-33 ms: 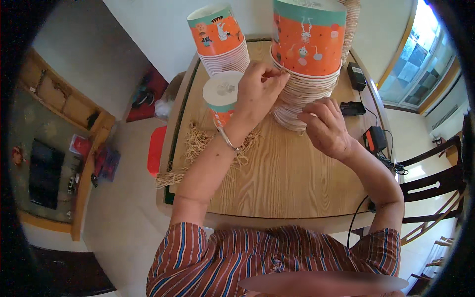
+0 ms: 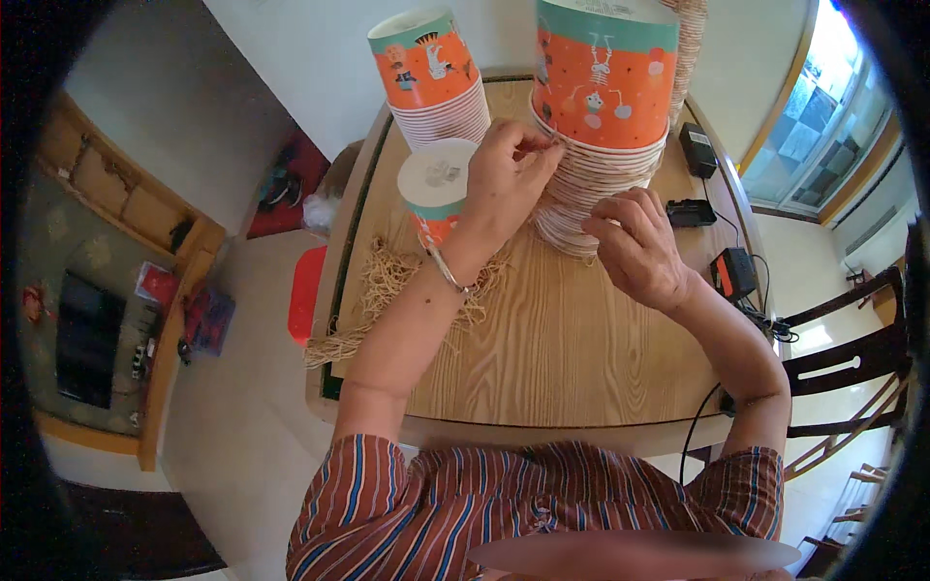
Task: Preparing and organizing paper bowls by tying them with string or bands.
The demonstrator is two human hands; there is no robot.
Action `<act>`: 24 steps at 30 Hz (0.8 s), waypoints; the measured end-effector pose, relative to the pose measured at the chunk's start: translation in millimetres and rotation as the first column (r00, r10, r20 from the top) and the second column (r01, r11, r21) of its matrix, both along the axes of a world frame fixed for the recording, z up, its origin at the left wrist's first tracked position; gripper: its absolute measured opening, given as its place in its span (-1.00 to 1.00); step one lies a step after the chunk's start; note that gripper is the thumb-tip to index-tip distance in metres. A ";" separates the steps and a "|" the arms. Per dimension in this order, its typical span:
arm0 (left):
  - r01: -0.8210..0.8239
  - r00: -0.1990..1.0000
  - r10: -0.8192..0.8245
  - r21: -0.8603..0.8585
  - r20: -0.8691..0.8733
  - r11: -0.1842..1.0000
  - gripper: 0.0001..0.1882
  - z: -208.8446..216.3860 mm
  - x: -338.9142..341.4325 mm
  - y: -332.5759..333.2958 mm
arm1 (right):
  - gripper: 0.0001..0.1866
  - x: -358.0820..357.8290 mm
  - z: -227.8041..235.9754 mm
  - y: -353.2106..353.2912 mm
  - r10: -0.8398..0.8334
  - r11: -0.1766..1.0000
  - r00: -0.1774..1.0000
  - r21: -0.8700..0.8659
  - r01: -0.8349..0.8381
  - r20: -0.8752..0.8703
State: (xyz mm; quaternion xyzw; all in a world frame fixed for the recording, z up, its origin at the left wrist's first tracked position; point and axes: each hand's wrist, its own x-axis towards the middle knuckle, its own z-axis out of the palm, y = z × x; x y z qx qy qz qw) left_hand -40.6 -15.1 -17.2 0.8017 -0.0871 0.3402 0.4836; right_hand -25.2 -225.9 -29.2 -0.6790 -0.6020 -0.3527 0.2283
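Note:
A tall stack of upturned paper buckets (image 2: pixel 603 92), orange with a green band and cartoon figures, stands at the far side of the table, with strands of tan twine around its stacked rims. My left hand (image 2: pixel 509 179) is closed in a pinch at the top bucket's rim, on a bit of twine. Lower and to the right, my right hand (image 2: pixel 637 247) has its fingers curled together in front of the stack; what they hold, if anything, is hidden. A loose heap of tan twine (image 2: pixel 387 281) lies beside my left forearm.
Another bucket stack (image 2: pixel 426 63) stands at the back left of the wooden table (image 2: pixel 542 358), with an upturned bucket (image 2: pixel 436 179) in front. Along the right edge are a black charger (image 2: pixel 696 150), a black cradle (image 2: pixel 690 213) and a cabled box (image 2: pixel 733 273). A dark chair (image 2: pixel 843 373) stands right.

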 end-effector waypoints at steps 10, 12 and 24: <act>0.019 0.998 -0.030 -0.192 -0.053 0.981 -0.90 8.3 4.5 17.4 | -0.63 -9.0 -16.6 18.2 0.057 0.995 0.996 -0.083 -0.062 -0.064; -0.007 1.000 0.004 -0.149 -0.018 0.989 -0.87 4.9 4.7 27.4 | -0.63 -18.9 -25.4 22.3 0.095 0.975 0.987 -0.189 -0.118 -0.126; -0.372 0.919 0.395 0.329 -0.003 0.868 -0.71 -15.1 -42.7 127.1 | -0.67 -41.3 -80.2 43.8 0.131 0.915 0.929 -0.318 -0.248 -0.347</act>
